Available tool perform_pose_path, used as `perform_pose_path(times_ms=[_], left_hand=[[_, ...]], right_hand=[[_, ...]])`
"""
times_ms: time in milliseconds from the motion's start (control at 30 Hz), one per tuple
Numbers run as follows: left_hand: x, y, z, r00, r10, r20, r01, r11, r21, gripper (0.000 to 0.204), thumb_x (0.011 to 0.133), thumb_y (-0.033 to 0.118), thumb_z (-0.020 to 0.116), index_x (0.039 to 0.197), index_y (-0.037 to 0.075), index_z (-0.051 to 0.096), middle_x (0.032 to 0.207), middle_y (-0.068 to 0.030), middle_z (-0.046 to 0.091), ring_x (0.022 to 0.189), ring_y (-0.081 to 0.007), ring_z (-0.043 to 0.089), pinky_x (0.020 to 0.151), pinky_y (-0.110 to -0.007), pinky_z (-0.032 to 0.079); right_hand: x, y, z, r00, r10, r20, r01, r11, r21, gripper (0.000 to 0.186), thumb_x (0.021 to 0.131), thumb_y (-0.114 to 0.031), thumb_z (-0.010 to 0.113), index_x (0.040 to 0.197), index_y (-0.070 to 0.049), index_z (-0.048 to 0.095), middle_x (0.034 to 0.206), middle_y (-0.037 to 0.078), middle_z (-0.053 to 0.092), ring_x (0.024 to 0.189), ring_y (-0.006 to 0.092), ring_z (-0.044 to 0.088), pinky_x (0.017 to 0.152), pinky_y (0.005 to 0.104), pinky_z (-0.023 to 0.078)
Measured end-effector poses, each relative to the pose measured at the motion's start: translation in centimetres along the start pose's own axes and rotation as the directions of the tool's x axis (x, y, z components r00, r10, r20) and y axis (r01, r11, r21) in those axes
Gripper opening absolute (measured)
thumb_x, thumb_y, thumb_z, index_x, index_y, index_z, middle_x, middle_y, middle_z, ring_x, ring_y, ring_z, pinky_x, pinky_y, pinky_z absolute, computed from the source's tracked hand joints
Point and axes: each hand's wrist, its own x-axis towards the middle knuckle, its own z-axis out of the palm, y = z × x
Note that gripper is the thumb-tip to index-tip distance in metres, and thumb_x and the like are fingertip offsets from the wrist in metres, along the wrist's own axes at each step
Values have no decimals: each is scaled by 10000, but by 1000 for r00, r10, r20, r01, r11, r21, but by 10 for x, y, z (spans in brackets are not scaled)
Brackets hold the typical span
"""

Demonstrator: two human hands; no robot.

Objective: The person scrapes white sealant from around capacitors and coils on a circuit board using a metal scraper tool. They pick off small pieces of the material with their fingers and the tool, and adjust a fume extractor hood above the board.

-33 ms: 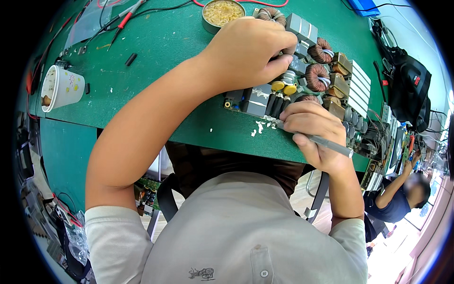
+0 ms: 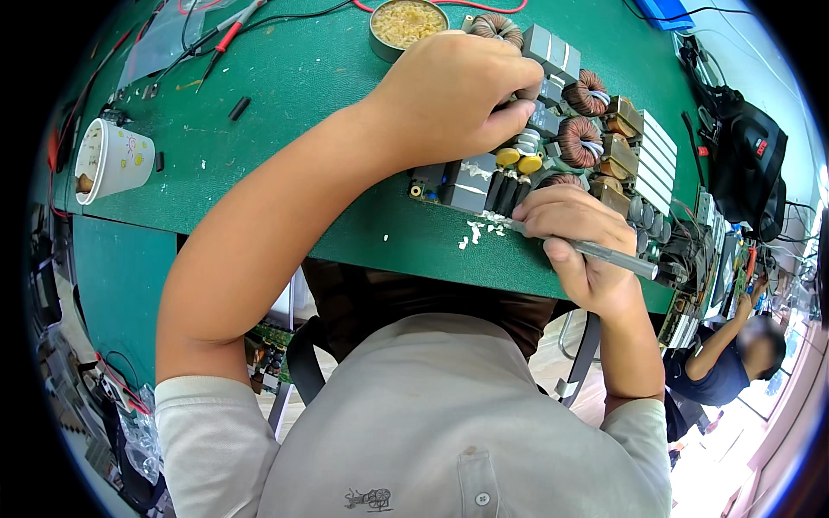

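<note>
Circuit board (image 2: 580, 142): crowded with components, lying on the green table (image 2: 276, 82).
Grey tool (image 2: 617, 258): slim, at the board's near edge; long axis slants left to right, tip pointing left and slightly far, butt end right and near.
Right hand (image 2: 587, 237): grasping the tool between thumb and fingers.
Left hand (image 2: 466, 95): over the board's left part, fingers curled; cannot tell whether they grip anything.
White crumbs (image 2: 475, 234): beside the tip.

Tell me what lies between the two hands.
Between the left hand and right hand, the head view shows two yellow discs and some black parts, among other components.
</note>
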Motion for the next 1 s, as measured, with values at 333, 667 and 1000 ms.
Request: perform_pose_path(times_ms=[333,667,1000], left_hand=[[-1,0,0,1000,-6,-1,6,1000,9,106,876,183,718,898,105,650,693,-46,544,647,-257,564,593,-403,440],[-3,-2,3,1000,-23,9,24,1000,-9,119,876,181,721,892,90,645,743,-67,578,713,-290,610,632,-429,460],[-2,-1,2,1000,-12,10,12,1000,12,121,878,185,727,889,97,645,748,-63,597,701,-280,623,624,-417,470]], right_hand=[[1,1,4,986,-166,-7,164,981,-107,216,857,-147,805,965,-9,679,910,128,700,872,317,705,780,424,579],[3,-6,15,966,-256,35,254,920,-298,263,838,-187,807,961,-7,660,879,115,675,884,319,684,770,448,579],[2,-5,9,999,9,-42,-12,998,-67,148,913,-110,756,972,3,680,887,121,698,840,319,691,768,400,561]])
